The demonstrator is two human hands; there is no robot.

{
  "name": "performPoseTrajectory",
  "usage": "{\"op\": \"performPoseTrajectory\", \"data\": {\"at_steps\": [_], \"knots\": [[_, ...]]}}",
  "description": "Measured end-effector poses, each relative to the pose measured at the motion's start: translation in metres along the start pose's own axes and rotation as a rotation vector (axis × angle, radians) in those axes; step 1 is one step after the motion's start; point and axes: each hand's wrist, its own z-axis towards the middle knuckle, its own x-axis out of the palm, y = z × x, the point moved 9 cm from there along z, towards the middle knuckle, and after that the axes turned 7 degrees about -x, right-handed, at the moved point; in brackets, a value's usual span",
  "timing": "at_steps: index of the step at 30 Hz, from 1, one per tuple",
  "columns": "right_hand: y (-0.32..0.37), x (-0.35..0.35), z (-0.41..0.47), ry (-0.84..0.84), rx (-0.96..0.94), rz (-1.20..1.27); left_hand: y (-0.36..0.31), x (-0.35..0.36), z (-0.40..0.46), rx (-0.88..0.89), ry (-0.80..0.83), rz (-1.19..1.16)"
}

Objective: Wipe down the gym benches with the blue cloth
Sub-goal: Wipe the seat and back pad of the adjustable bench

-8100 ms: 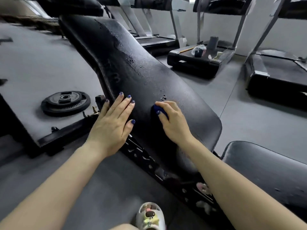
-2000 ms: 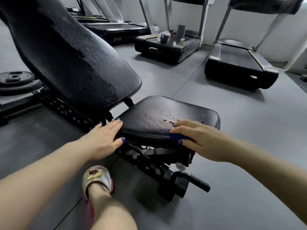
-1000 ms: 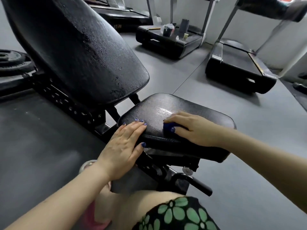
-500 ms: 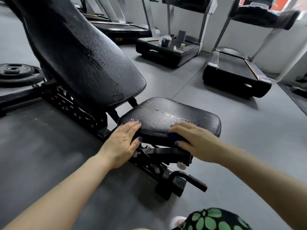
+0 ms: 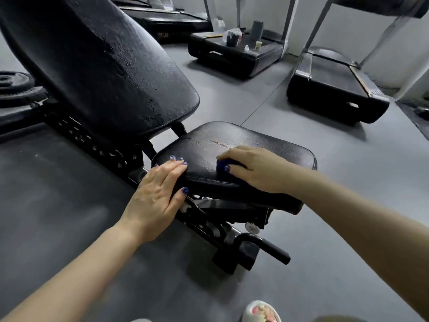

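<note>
A black gym bench fills the middle of the view, with a cracked seat pad and a steep, worn backrest rising to the upper left. My right hand lies on top of the seat pad and holds the blue cloth against it; only a small corner of cloth shows under the fingers. My left hand rests with straight fingers on the seat pad's near left corner, thumb down its side.
The bench's black frame and a foot handle jut out toward me below the seat. Weight plates lie at the far left. Treadmills stand behind, one carrying small containers. Grey floor surrounds the bench; my slipper shows at the bottom.
My right hand with the cloth has slid from the seat's near edge up onto its top. The left hand stays on the seat's left corner. Earlier I was on the backrest.
</note>
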Motion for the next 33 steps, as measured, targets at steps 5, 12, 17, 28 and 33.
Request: {"op": "performPoseTrajectory", "data": {"at_steps": [5,12,17,28,33], "knots": [[-0.014,-0.026,-0.055,-0.038,0.051,-0.013,-0.009,-0.008,0.006,-0.057,-0.025,0.021],[-0.003,0.001,0.001,-0.123,0.107,-0.110,-0.047,0.012,0.028,-0.044,0.047,-0.022],[0.001,-0.019,-0.056,-0.149,-0.007,-0.032,-0.044,0.019,0.023,-0.021,0.008,0.050],[-0.014,-0.015,-0.024,-0.096,0.145,-0.122,-0.043,0.019,0.024,-0.027,0.033,0.074],[-0.035,-0.026,-0.054,-0.187,0.131,0.035,-0.041,0.020,0.024,-0.037,0.083,0.042]]}}
